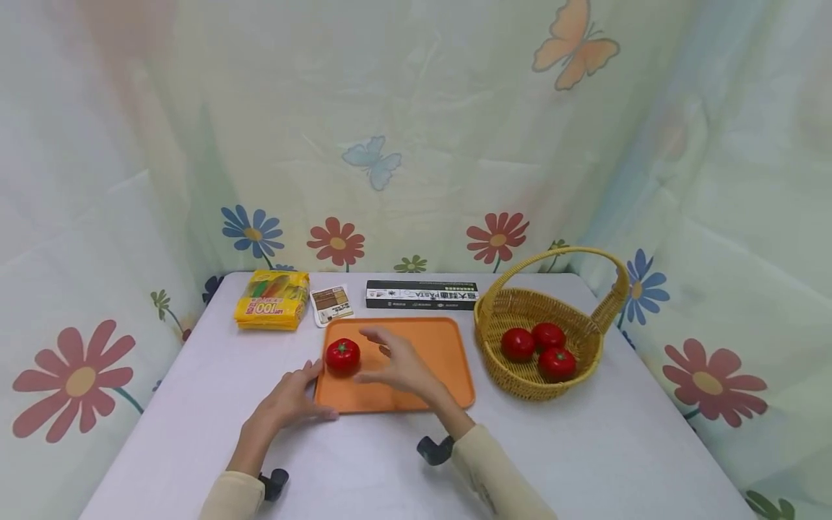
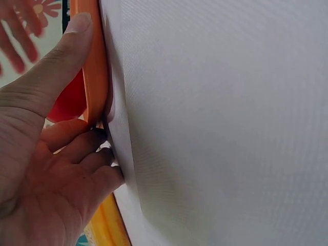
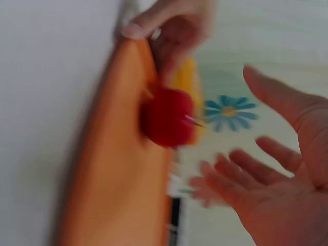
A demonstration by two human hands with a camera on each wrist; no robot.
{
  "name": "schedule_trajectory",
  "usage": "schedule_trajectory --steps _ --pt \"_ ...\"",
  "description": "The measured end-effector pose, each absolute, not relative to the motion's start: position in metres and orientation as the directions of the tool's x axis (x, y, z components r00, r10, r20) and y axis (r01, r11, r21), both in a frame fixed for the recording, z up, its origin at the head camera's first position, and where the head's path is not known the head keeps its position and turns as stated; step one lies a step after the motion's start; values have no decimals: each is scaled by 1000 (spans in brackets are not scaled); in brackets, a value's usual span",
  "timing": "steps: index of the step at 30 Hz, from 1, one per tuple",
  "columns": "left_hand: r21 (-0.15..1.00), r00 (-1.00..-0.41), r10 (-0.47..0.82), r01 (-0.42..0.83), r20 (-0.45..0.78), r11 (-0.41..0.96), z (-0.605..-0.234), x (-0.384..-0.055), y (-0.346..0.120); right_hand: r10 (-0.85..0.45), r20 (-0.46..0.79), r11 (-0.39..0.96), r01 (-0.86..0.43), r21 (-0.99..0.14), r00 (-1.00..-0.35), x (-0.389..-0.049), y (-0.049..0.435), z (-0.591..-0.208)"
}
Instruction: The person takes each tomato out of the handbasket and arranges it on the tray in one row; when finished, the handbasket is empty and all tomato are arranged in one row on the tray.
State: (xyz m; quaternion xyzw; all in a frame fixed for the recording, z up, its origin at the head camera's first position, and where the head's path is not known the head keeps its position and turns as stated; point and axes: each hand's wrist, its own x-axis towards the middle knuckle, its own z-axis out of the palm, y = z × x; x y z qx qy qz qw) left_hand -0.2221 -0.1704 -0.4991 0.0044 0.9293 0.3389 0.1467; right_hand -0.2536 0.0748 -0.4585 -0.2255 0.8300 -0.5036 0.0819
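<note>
A red tomato with a green top sits on the left part of a shallow orange tray. At the tray's front left corner, my left hand grips the edge. The left wrist view shows its thumb on the front rim and the other fingers bent against the left side. My right hand hovers over the tray just right of the tomato, fingers and thumb spread apart. In the right wrist view that hand holds nothing, and a gap separates it from the tomato.
Right of the tray stands a wicker basket with a tall handle; three red tomatoes lie in it. Behind the tray are a yellow packet, a small brown-and-white sachet and a long black pasta box. Flowered curtains enclose the white table.
</note>
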Motion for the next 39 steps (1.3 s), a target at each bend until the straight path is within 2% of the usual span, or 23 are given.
schedule_trajectory --steps 6,8,10,12,16,22,24,28,30,34,39 --pt "642 -959 119 -77 -256 763 -499 -220 -171 -703 162 342 -529 -777 -693 -227 181 -399" --pt "644 -960 124 -71 -252 762 -499 -220 -171 -722 158 346 -549 -761 -674 -229 223 -387" --pt "649 -959 133 -64 -249 758 -499 -220 -171 -685 156 377 -530 -759 -711 -237 266 -383" --pt "651 -958 134 -66 -252 756 -499 -220 -170 -602 139 440 -472 -764 -787 -250 304 -384" --pt "645 -957 118 -84 -264 760 -500 -219 -170 -444 75 575 -347 -741 -893 -281 352 -397" --pt "636 -958 111 -87 -265 767 -499 -219 -171 -366 -112 722 -206 -661 -924 -319 361 -423" --pt "638 -960 119 -74 -254 766 -498 -220 -170 -333 -71 745 -216 -631 -940 -330 357 -425" --pt "644 -961 129 -61 -243 762 -498 -221 -169 -221 100 777 -237 -583 -970 -349 345 -419" --pt "645 -961 127 -65 -246 761 -498 -222 -169 -195 128 781 -233 -580 -972 -355 341 -416" --pt "641 -961 120 -71 -250 764 -498 -222 -170 -235 -12 779 -181 -600 -972 -360 338 -416" --pt "638 -961 117 -73 -250 767 -500 -221 -171 -305 -180 775 -134 -617 -935 -360 336 -428"
